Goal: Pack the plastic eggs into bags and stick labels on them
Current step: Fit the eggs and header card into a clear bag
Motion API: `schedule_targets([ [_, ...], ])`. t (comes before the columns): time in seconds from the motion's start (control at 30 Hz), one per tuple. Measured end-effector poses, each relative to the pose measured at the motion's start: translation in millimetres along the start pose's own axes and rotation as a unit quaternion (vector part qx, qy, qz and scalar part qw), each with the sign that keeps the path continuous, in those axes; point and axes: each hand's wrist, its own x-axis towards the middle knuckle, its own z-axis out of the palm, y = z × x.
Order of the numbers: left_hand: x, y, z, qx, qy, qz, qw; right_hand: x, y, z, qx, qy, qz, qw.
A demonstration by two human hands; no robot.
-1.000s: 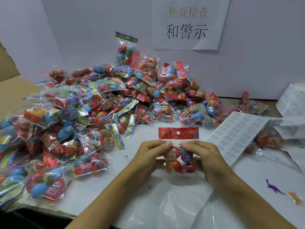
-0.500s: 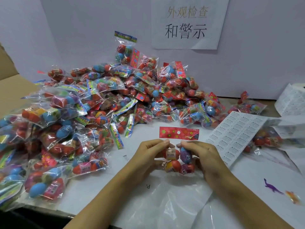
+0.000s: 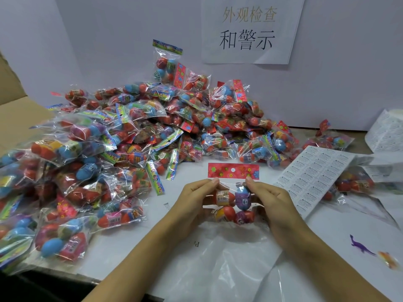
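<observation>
Sealing step: a filled bag (image 3: 234, 201) of plastic eggs held up by both hands just below its red header card (image 3: 233, 171).

The left hand (image 3: 196, 199) and the right hand (image 3: 268, 199) each pinch the clear film between thumb and forefinger, one at either upper corner, fingers curled, so that each grip is closed on the bag. The bag hangs above the worktop (image 3: 135, 243), in front of the heap of packed bags (image 3: 122, 149); four eggs show inside it, among them a blue egg (image 3: 242, 198) marked "6+". The eggs appear packed, so the bag seems ready for labelling. The next move probably calls for freeing one hand, peeling a sticker from the label sheet (image 3: 314, 177) lying just to the right, and pressing it flat on the film without creasing it.
</observation>
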Motion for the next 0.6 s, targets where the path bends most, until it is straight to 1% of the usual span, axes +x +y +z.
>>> schedule_targets([
  [0.27, 1.6, -3.5, -3.8, 0.019, -0.044, -0.011, 0.999, -0.3, -2.5, -3.8, 0.027, 0.009, 0.005, 1.000],
  [0.37, 2.8, -6.4, -4.6, 0.034, -0.056, 0.008, 0.998, 0.2, -3.1, -6.2, 0.030, 0.022, 0.009, 0.999],
  [0.47, 3.8, -8.3, -7.0, 0.046, -0.049, 0.029, 0.997, -1.4, -5.0, -7.3, 0.027, 0.011, -0.009, 1.000],
  [0.6, 4.7, -8.6, -9.3, 0.030, -0.027, 0.048, 0.998, -3.3, -5.8, -7.7, 0.042, -0.024, -0.047, 0.998],
])
